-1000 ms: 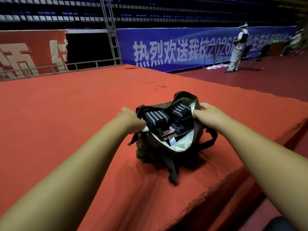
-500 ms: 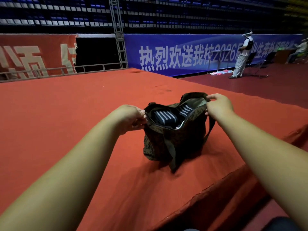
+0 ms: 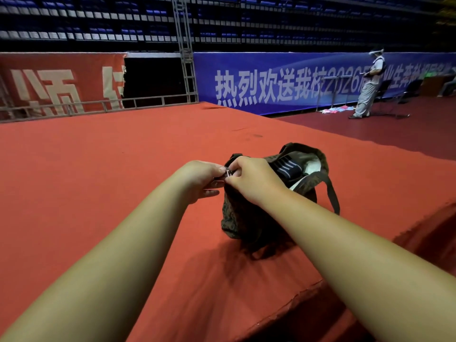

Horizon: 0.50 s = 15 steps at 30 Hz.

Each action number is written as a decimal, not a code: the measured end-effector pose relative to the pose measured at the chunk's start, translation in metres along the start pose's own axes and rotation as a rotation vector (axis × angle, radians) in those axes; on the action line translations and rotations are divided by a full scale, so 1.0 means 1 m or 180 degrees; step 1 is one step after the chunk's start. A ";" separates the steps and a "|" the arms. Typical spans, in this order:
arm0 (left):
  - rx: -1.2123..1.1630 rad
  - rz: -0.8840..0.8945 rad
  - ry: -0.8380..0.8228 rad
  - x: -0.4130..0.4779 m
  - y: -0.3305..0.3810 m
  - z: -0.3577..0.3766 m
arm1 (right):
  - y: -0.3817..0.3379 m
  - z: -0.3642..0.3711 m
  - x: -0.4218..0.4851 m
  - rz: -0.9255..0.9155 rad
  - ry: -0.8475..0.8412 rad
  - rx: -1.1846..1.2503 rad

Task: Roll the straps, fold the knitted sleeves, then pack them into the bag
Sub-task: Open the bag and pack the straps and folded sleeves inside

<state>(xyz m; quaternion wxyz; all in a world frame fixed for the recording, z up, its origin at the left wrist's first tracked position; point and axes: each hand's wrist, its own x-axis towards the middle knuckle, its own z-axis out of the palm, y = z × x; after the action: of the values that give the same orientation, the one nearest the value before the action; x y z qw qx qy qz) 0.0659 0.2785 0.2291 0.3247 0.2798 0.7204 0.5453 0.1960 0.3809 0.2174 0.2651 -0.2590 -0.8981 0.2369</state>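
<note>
Carpet point(image 3: 98, 181), red, spreads wide under everything, and near its front edge stands a single dark patterned bag point(image 3: 246, 218). Its mouth gapes on the far right side, where one dark roll with pale stripes point(image 3: 287, 169) shows inside, so the packed things lie just beyond the fingers, not in them. Two hands meet at the bag's near left corner: the left hand point(image 3: 197, 178) curls thumb and fingers onto the rim fabric, and the right hand point(image 3: 254, 178) pinches, thumb against forefinger, one small metal piece point(image 3: 228, 173), probably a zip pull, though it is too small to be sure.
</note>
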 end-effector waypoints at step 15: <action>0.0214 0.0269 0.0401 -0.003 0.008 0.009 | 0.012 -0.013 0.025 0.0352 0.0040 0.0122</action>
<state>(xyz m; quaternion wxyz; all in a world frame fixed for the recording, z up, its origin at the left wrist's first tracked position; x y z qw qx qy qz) 0.0751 0.2837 0.2354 0.2458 0.2859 0.7448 0.5505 0.1897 0.4078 0.2291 0.2622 -0.3045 -0.8760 0.2668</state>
